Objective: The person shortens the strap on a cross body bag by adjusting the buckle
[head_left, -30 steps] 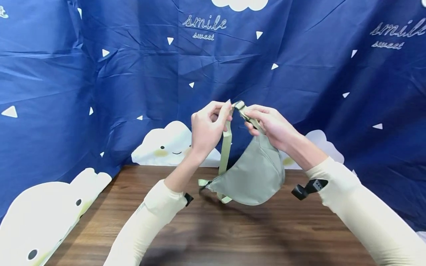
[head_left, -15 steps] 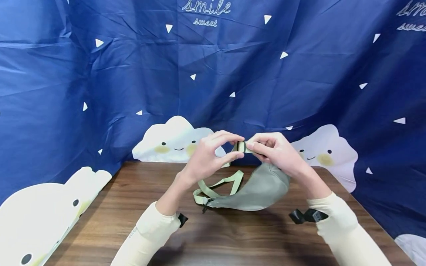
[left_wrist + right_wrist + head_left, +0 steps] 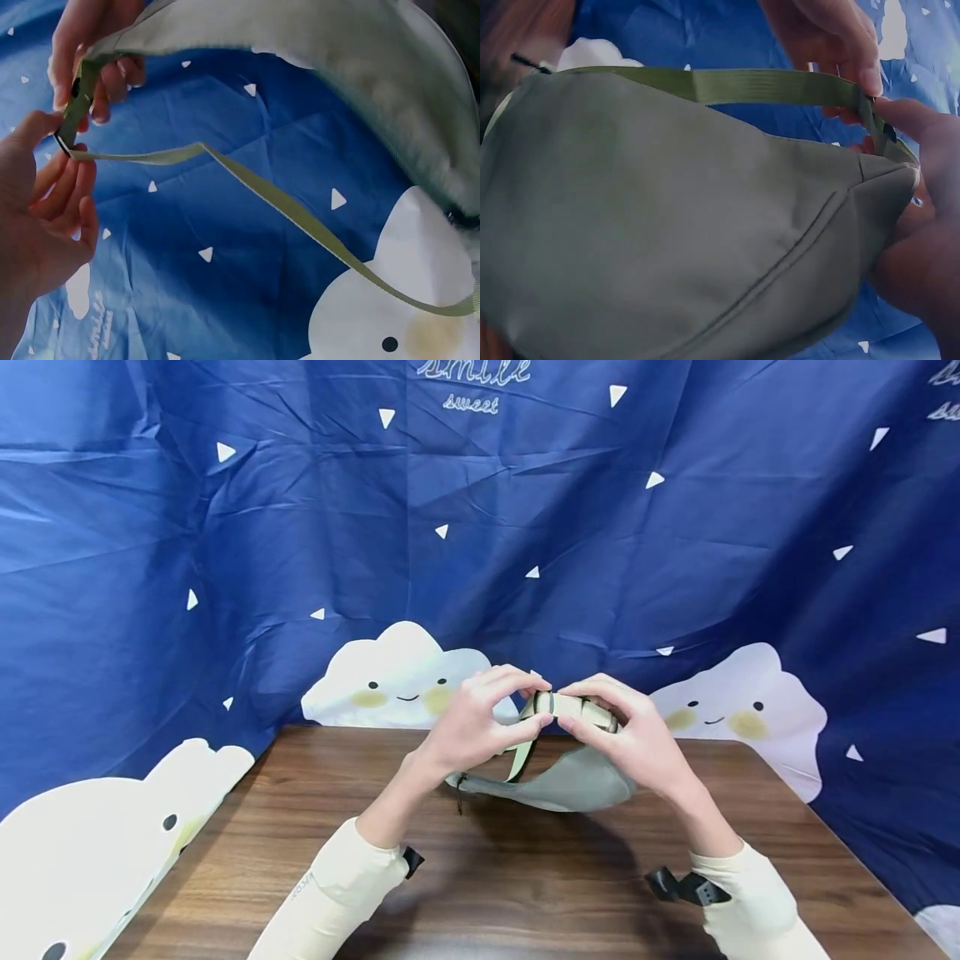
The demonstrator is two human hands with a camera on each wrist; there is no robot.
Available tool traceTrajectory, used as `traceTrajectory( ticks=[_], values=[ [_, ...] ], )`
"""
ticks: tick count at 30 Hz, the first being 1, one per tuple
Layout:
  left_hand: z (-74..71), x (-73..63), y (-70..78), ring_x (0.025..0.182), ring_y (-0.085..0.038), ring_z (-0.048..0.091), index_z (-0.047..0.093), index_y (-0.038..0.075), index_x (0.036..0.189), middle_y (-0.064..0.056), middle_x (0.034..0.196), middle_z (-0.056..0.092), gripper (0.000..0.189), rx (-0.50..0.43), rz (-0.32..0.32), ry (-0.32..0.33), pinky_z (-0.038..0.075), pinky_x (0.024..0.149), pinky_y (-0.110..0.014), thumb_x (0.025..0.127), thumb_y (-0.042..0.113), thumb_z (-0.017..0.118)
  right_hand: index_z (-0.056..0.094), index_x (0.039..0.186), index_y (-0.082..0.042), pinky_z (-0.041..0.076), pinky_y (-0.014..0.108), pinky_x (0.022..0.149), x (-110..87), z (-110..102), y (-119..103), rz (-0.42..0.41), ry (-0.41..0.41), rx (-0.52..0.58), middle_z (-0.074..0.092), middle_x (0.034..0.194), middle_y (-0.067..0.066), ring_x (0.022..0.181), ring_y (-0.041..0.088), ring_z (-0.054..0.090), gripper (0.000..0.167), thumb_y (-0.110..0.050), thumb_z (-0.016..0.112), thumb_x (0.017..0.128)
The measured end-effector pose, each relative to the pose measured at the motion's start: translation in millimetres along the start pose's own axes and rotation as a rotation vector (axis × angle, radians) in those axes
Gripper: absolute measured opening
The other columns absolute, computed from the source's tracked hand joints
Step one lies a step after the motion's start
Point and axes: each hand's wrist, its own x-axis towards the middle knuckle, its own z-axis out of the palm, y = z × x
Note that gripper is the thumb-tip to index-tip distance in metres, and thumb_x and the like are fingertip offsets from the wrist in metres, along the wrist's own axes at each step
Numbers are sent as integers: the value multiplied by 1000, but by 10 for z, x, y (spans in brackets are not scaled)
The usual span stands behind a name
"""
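Note:
A grey-green waist bag (image 3: pixel 577 781) hangs below my hands, low over the table; whether it touches the wood I cannot tell. Its pale green strap (image 3: pixel 567 704) runs between both hands. My left hand (image 3: pixel 472 718) pinches the strap at a dark-edged slider buckle (image 3: pixel 543 702) between thumb and fingers. Close beside it, my right hand (image 3: pixel 637 735) grips the strap near the bag's end, thumb in front. In the left wrist view the loose strap (image 3: pixel 270 196) trails away from the buckle to the bag's far end. The bag body (image 3: pixel 667 202) fills much of the right wrist view.
Beneath is a brown wooden table (image 3: pixel 480 877). Behind it hangs a blue curtain (image 3: pixel 300 543) printed with white clouds and triangles. A dark zipper pull (image 3: pixel 460 797) dangles at the bag's left end. Black wrist straps (image 3: pixel 686 887) sit on cream sleeves.
Both hands have come down with the strap, and the bag has dropped from hanging upright to lying lengthwise. My right fingers have shifted to spread along the strap. The head view has tilted slightly.

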Motion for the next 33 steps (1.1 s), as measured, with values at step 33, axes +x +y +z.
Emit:
traceTrajectory(
  ticks=[33],
  values=[
    [-38,43,137,100,-8,58,70,4,119,2,105,65,37,-50,57,-110,45,90,-27,87,19,83,59,103,4,52,32,59,-134,-12,47,270,-20,547,62,80,17,60,27,58,9,0,65,98]
  ],
)
